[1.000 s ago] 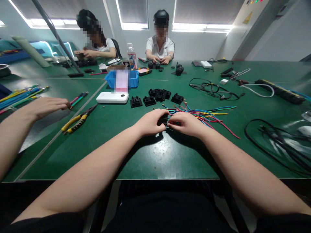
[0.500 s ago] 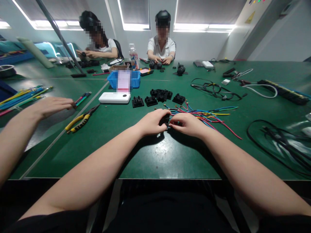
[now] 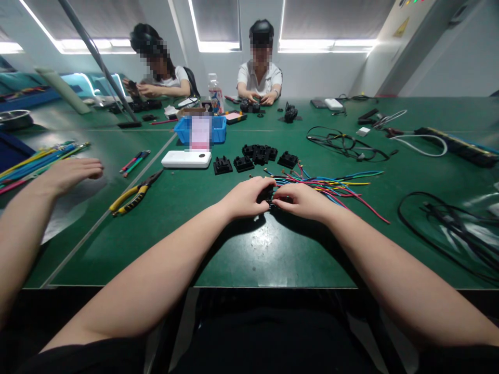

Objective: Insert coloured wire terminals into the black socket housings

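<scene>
My left hand [image 3: 246, 198] is closed around a black plastic part [image 3: 266, 194], mostly covered by its fingers. Close against it, my right hand [image 3: 303, 201] has its fingertips pinched at the part's right side; whatever lies between them is too small to make out. Just beyond my right hand is a loose bundle of red, blue, yellow and black wires [image 3: 343, 181], spread to the right. Several black plastic parts [image 3: 262, 154] with upright prongs stand on the green table [image 3: 241, 249] past my hands.
Yellow-handled pliers [image 3: 134, 195] lie left, near a white device [image 3: 186, 159] and a blue bin [image 3: 218, 130]. A co-worker's hand [image 3: 78, 174] reaches in at the left, by short wires [image 3: 134, 162]. Black cables [image 3: 440, 228] coil at right. Two people sit across the table.
The co-worker's hand at the left has drawn back from the short wires, leaving them on the table. My two hands stay together at the black part, with barely any movement.
</scene>
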The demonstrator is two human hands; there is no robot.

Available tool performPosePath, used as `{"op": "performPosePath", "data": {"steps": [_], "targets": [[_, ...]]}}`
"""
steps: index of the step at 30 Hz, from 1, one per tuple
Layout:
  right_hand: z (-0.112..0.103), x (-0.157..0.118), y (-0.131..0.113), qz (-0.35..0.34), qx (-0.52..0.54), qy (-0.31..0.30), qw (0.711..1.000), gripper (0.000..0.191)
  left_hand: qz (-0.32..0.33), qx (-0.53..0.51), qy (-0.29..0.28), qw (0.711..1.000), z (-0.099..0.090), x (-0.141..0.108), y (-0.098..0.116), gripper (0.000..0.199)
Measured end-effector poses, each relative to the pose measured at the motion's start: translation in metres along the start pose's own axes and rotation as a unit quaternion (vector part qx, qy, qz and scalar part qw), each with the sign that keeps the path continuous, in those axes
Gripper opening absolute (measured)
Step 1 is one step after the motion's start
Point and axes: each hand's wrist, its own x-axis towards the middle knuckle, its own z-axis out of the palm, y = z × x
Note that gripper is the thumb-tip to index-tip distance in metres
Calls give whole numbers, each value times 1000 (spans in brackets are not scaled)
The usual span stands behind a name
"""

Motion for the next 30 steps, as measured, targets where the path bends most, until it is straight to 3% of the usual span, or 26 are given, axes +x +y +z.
{"op": "performPosePath", "data": {"steps": [9,30], "targets": [[-1,-1,-4,-4,10,-13,1000,20,18,-25,-24,999,-5,-1,4,46],[-2,-1,-3,-4,0,-9,1000,20,14,-48,-3,999,-3,-1,-2,49]]}}
